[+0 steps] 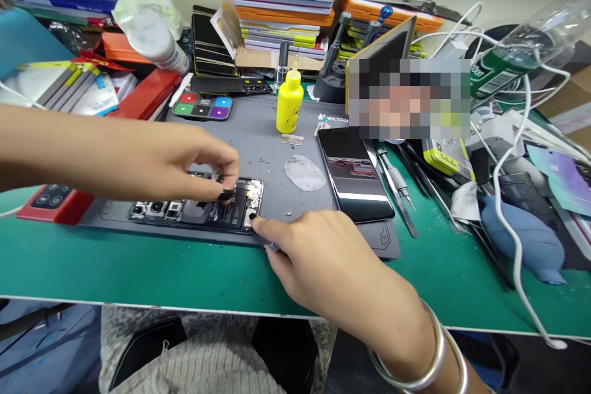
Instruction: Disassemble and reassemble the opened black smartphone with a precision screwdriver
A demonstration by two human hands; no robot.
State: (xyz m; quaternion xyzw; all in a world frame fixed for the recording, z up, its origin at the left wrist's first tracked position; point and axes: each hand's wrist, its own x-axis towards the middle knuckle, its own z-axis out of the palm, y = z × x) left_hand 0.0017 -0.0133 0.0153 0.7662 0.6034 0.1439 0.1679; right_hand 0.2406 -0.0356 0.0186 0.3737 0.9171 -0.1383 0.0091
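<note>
An opened phone (242, 206) lies on the grey work mat (258, 114), its camera modules, black battery and boards exposed. My left hand (194, 163) reaches across it from the left. Its thumb and fingers are pinched together just above the battery; anything between them is too small or hidden to make out. At the phone's right end, my right hand (318, 252) has its index fingertip pressed on the near corner, with the thumb at the edge below. To the right on the mat rests a dark glossy phone (355, 175), near a clear, crumpled film piece (303, 172).
A yellow dropper bottle (290, 104) stands behind the phone. A colored screw tray (203, 106) sits back left, a red box (55, 202) at left. Tweezers (399, 197), a screwdriver (397, 175), a blue air blower (521, 237) and a white cable (501, 197) crowd the right side.
</note>
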